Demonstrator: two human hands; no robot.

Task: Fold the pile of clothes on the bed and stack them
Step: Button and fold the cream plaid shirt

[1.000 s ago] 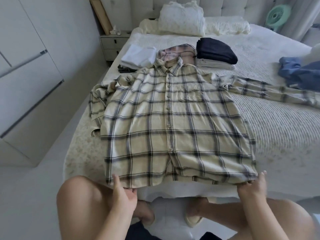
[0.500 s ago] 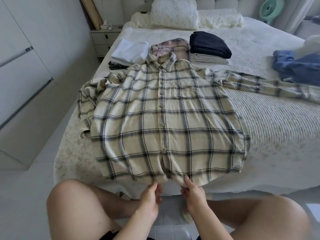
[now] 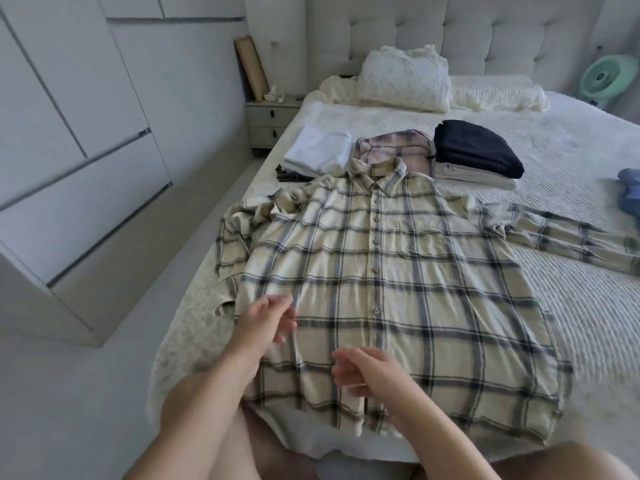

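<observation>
On the near edge of the bed (image 3: 588,306), a cream plaid shirt (image 3: 398,289) lies flat, front up and buttoned, collar toward the headboard. Left hand (image 3: 265,320) hovers over its lower left panel, fingers loosely bent and blurred, grasping nothing visible. Right hand (image 3: 367,372) hovers above the hem near the placket, fingers half-curled and blurred; whether they touch cloth cannot be told. One sleeve is bunched at the bed's left edge; the other stretches right, its cuff cut off by the frame. Bedcover is white with a ribbed texture. Beyond the collar sit folded stacks: white (image 3: 318,152), pinkish plaid (image 3: 394,150) partly hidden by the collar, dark navy (image 3: 478,150) over pale items. Blue cloth (image 3: 630,188) is cut off at right. Farthest, pillows (image 3: 405,77) rest against a tufted headboard.
</observation>
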